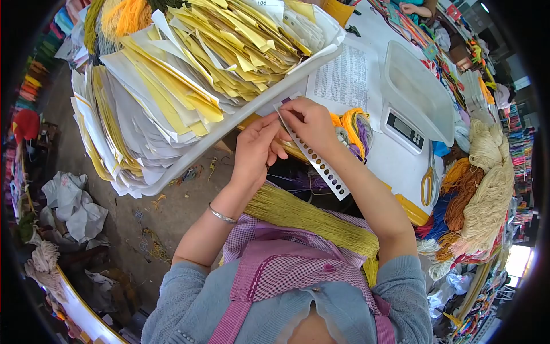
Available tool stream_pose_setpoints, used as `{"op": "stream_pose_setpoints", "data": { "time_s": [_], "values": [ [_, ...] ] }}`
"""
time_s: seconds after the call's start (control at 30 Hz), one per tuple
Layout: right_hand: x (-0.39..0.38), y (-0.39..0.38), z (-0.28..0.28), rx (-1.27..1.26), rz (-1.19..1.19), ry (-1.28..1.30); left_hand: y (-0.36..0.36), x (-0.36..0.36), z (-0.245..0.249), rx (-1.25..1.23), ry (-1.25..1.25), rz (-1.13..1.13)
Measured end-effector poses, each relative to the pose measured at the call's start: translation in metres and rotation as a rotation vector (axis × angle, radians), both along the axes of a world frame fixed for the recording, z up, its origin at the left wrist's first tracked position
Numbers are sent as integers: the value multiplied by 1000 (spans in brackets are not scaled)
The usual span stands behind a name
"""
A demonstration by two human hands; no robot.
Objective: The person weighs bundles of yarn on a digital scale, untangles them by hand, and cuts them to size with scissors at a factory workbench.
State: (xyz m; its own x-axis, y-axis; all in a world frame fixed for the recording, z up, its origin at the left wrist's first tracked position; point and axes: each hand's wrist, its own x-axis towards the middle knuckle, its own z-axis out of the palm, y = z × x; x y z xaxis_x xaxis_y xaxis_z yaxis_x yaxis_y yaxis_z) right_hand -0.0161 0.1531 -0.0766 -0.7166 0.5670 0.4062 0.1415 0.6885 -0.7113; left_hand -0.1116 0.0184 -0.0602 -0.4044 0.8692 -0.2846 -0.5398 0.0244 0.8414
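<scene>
A long white card strip (321,163) with a row of punched holes slants in front of my body. My right hand (312,123) pinches its upper part, where a bit of purple (285,100) shows at the end. The fingertips of my left hand (256,148) are closed at the strip's left edge, touching it close to the right fingers. Whether thread lies between the fingertips is too small to tell. Across my lap lies a hank of olive-green thread (315,221). Yellow and purple skeins (355,129) rest on the table just beyond my right hand.
A pale bin (229,123) packed with yellow and white paper sleeves stands ahead left. On the table are a printed sheet (342,74), a digital scale (403,127) with a clear tray (418,86), and yellow-handled scissors (427,184). Thread hanks (487,166) hang right. Another person's hand (409,8) shows far ahead.
</scene>
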Motion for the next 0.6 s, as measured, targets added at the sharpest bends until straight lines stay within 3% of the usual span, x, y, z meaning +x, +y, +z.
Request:
{"op": "stream_pose_setpoints", "data": {
  "time_s": [0.13, 0.2, 0.47, 0.6],
  "values": [
    [6, -1, 9, -144, 27, -64, 2, -7, -17, 19, 122, -6],
    [10, 1, 13, -344, 76, -99, 8, -3, -21, 50, 268, 125],
    [12, -4, 14, -364, 81, -114, 18, -2, -19, -79, 261, 54],
    [11, -4, 14, -296, 80, -136, -2, -5, -23, -25, 287, 164]
  ]
}}
